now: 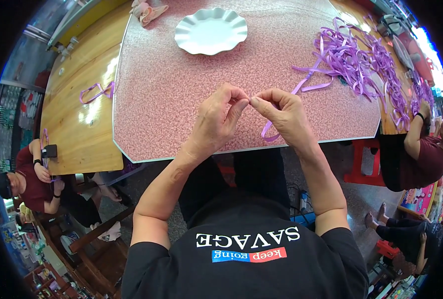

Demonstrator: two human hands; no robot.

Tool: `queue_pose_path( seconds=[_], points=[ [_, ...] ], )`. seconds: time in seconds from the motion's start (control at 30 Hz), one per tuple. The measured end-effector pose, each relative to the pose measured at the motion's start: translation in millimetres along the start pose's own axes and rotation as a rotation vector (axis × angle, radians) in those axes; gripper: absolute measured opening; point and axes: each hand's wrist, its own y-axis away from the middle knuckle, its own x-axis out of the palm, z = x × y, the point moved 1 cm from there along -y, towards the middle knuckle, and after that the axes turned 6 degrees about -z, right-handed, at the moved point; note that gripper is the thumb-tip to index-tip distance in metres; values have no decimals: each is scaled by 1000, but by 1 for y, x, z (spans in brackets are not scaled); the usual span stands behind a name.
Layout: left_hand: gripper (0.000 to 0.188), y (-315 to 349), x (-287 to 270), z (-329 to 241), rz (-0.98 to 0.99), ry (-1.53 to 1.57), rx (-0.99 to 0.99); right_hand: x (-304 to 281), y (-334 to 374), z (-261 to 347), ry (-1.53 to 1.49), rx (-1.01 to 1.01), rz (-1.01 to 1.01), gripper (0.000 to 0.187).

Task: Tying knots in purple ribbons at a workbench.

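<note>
Fingers pinched narrow, thumb to forefinger, on left hand [215,119] and right hand [287,114]; tip to tip, apparently for fine control. Between them: cannot tell. Looping beside right hand, over pink tabletop [156,99]: purple ribbon [265,130]. Rightward, ribbon pile [338,52], likely for easy reach. Beyond, white plate [210,30], perhaps for elbow room.

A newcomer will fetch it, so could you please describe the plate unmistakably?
Find the pink tabletop; at its far side, beyond the left hand, sits the plate. A pink cloth lies to its left, purple ribbons to its right; only the plate is pale, round and wavy-rimmed.
</note>
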Motion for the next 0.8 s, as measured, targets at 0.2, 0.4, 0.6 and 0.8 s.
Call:
queue_pose_path(
  seconds=[0.2, 0.4, 0.6, 0.8],
  points=[
    [9, 4, 0, 6, -2, 57, -67, -4, 2, 1, -96, 21, -13, 19],
    [16, 0, 2, -5, -25, 162, -90, -8, 4, 3, -22, 21, 3, 20],
    [27, -7, -1, -5, 21, -100, 191, -5, 3, -2, -13, -32, -9, 21],
    [17, -6, -14, -1, 143, -97, 56, -9, 5, 0, 94, -29, 32, 20]
  ],
)
